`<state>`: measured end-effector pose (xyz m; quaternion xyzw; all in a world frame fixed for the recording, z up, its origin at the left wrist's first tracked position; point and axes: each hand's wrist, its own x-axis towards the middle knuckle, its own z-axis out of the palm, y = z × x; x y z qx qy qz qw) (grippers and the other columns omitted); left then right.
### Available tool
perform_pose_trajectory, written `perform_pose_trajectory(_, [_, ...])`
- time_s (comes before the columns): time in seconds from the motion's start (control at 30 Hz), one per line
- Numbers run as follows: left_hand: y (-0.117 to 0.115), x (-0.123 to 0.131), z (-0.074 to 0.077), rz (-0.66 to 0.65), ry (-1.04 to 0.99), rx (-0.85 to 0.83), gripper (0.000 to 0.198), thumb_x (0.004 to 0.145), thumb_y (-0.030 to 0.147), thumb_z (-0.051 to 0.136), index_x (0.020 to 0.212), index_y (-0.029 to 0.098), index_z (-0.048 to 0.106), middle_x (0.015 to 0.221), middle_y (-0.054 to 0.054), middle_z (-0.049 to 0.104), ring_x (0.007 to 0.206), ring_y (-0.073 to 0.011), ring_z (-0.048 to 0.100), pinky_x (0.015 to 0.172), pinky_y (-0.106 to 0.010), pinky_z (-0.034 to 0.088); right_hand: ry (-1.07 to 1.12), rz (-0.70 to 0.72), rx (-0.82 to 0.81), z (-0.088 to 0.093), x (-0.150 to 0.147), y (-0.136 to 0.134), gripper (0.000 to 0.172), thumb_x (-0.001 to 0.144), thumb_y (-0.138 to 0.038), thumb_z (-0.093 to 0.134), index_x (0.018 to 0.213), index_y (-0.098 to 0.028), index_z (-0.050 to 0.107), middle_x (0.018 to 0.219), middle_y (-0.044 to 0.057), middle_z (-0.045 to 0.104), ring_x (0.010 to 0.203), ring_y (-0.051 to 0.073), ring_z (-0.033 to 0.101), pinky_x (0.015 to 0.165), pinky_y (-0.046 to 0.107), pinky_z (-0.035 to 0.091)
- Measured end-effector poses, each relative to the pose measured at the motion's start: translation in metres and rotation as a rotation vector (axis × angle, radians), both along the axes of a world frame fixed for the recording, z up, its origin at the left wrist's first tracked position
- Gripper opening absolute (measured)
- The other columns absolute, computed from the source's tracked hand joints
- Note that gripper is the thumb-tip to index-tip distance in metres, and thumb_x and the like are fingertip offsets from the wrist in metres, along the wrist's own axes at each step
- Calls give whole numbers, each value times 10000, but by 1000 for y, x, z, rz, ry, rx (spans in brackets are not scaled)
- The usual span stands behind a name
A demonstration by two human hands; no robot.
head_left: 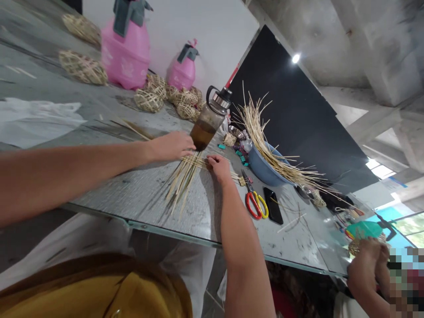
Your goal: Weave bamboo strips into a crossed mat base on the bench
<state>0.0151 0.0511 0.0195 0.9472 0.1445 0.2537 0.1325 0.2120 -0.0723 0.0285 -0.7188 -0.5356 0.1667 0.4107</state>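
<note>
A loose weave of pale bamboo strips point(184, 176) lies flat on the table, its long ends fanning out towards the front edge. My left hand point(172, 145) is at its upper left side, fingers bent down and closed on the strips; the fingertips are partly hidden. At the right side of the weave, my right hand point(219, 168) pinches crossing strips between thumb and fingers. Just behind both hands stands a bottle point(202, 130) of brown liquid with a black lid. Scissors point(254, 204) with red and yellow handles lie right of my right hand, beside a black phone point(273, 206).
A blue basin point(265, 165) holds a big bundle of long strips point(261, 132). Two pink spray bottles point(127, 55) and several woven balls point(149, 99) stand along the back. A white plastic bag point(36, 119) lies left. Another person's hands point(366, 256) work at far right.
</note>
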Motion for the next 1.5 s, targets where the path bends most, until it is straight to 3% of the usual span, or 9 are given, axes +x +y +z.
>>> perform_pose_trajectory(0.13, [-21, 7, -5, -183, 59, -22, 526, 1000, 455, 358, 1376, 153, 569, 1423, -121, 546, 1306, -286, 485, 1108, -381, 323, -78, 6, 9, 5, -6, -4, 200, 871, -195, 572, 952, -112, 734, 880, 29, 711, 810, 132, 597, 832, 239, 452])
perform_pose_trajectory(0.23, [-25, 7, -17, -181, 162, 14, 624, 964, 553, 409, 1458, 180, 494, 1516, -123, 446, 1410, -331, 382, 1149, -410, 265, -149, -38, 60, 14, -15, -8, 231, 906, -170, 514, 1000, -113, 717, 1017, 79, 701, 949, 161, 595, 926, 264, 444])
perform_pose_trajectory(0.3, [-24, 7, -23, -169, 175, 32, 641, 946, 577, 433, 1461, 199, 488, 1517, -127, 444, 1419, -340, 370, 1164, -421, 243, -242, -46, 137, 20, -23, -9, 274, 933, -162, 472, 1097, -112, 686, 1176, 121, 655, 1093, 175, 562, 1000, 276, 424])
perform_pose_trajectory(0.4, [-22, 8, -26, -200, 145, 38, 573, 929, 538, 473, 1404, 225, 545, 1448, -121, 520, 1388, -329, 410, 1177, -418, 225, -460, 71, 236, 21, -38, -8, 388, 980, -221, 463, 1332, -87, 558, 1391, 170, 532, 1314, 189, 446, 1139, 303, 342])
perform_pose_trajectory(0.53, [-23, 10, -24, -214, 154, 9, 484, 897, 514, 509, 1250, 219, 659, 1316, -119, 617, 1316, -331, 484, 1169, -418, 258, -522, 166, 92, 7, -52, -7, 623, 1028, -353, 403, 1529, -7, 273, 1591, 215, 285, 1494, 212, 233, 1228, 344, 228])
perform_pose_trajectory(0.7, [-25, 9, -22, -189, 167, -4, 565, 894, 554, 503, 1301, 186, 639, 1367, -139, 584, 1348, -327, 466, 1189, -415, 237, -432, 205, -52, -1, -51, -7, 629, 1056, -381, 244, 1509, 51, 306, 1575, 244, 312, 1501, 231, 259, 1230, 398, 250])
perform_pose_trajectory(0.83, [-26, 10, -22, -196, 179, 25, 563, 901, 515, 512, 1366, 208, 589, 1412, -115, 557, 1386, -308, 427, 1192, -420, 242, -478, 240, -140, 1, -49, -8, 614, 1061, -373, 232, 1513, 31, 328, 1588, 237, 285, 1533, 239, 170, 1230, 448, 240])
perform_pose_trajectory(1.2, [-25, 9, -22, -176, 191, 30, 563, 894, 550, 533, 1372, 259, 588, 1454, -78, 517, 1456, -308, 316, 1205, -437, 232, -503, 273, -223, 1, -44, -10, 633, 1063, -425, 255, 1565, -39, 233, 1622, 227, 191, 1543, 236, 121, 1232, 491, 196])
perform_pose_trajectory(1.5, [-20, 10, -24, -172, 222, 11, 715, 977, 614, 319, 1543, 184, 389, 1571, -113, 359, 1474, -298, 296, 1206, -397, 215, -657, 146, -287, -3, -23, -28, 589, 1051, -432, 338, 1552, -124, 302, 1617, 184, 256, 1537, 261, 155, 1220, 507, 194])
